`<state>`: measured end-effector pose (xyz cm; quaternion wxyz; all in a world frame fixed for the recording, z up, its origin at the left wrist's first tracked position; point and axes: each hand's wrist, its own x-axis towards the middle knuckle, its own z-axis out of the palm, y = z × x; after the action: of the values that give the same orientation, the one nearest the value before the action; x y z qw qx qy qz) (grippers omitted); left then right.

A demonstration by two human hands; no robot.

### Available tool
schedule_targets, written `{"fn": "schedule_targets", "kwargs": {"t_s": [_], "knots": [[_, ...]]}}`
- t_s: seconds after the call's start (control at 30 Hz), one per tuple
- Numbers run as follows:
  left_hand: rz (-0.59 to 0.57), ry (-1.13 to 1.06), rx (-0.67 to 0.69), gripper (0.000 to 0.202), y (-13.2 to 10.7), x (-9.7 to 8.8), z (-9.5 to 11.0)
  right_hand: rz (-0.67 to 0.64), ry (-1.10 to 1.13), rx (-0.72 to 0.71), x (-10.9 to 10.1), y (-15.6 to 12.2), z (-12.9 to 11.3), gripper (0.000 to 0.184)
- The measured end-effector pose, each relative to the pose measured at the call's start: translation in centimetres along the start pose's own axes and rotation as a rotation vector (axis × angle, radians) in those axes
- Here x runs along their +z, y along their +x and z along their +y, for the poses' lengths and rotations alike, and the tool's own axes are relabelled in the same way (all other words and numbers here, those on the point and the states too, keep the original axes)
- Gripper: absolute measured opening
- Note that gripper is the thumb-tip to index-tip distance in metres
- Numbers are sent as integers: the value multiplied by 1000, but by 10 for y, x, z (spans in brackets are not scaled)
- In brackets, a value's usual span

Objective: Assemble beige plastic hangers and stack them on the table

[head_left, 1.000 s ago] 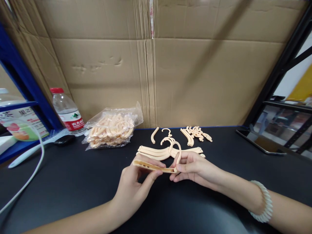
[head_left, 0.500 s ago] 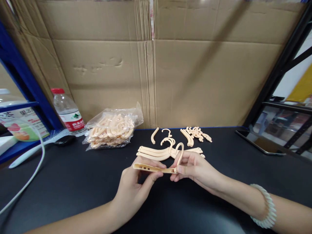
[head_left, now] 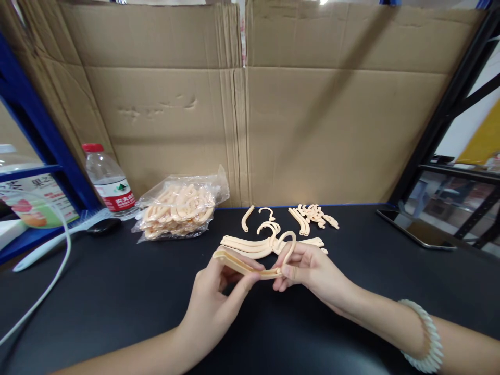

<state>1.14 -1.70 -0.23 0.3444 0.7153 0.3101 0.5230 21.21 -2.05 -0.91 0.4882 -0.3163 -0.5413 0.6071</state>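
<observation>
Clamped in left hand [head_left: 211, 297]: one cream, trough-shaped plastic hanger arm [head_left: 240, 266], lower centre; right hand [head_left: 308, 266] pinches its curved cream hook [head_left: 293, 246], apparently joined. Behind: stacked cream hangers [head_left: 245, 248], seemingly assembled. Right of centre: loose hooks [head_left: 313, 214], loose arms [head_left: 300, 222]. Left: clear bag of cream parts [head_left: 177, 208]; red-capped bottle [head_left: 104, 169], "农夫山"; fruit-printed container [head_left: 46, 203], "果之".

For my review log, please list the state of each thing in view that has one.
Left hand: pinching the hanger arm
Right hand: gripping near the base of the hook
Hanger arm: held, hook at its end
Hangers: lying together
Plastic bag: filled; sealing unclear
Bottle: capped
</observation>
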Motion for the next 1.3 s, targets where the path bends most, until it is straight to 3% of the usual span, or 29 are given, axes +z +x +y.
{"fn": "schedule_targets", "kwargs": {"t_s": [0.1, 0.3, 0.6, 0.83, 0.97, 1.1, 1.2, 1.3], "knots": [[46, -138, -145, 16, 6, 2, 0, 12, -27, 1, 0, 1, -2, 29], [62, -292, -348, 36, 13, 2, -8, 112, -262, -127, -3, 5, 4, 26], [2, -298, -385, 35, 14, 4, -6, 135, -268, -113, 1, 3, 3, 20], [-217, -375, -467, 32, 11, 10, -6, 133, -190, -64, 7, 5, 4, 33], [-237, -321, -507, 28, 13, 10, -4, 201, -274, -193, 5, 7, -4, 28], [-212, -269, -527, 23, 15, 8, -1, 297, -553, -380, -24, 17, -20, 20], [-152, -304, -544, 21, 15, 6, -3, 325, -993, -532, -63, 29, -29, 13], [-109, -361, -563, 23, 15, 6, -5, 174, -1335, -541, -95, 40, -30, 7]]}}
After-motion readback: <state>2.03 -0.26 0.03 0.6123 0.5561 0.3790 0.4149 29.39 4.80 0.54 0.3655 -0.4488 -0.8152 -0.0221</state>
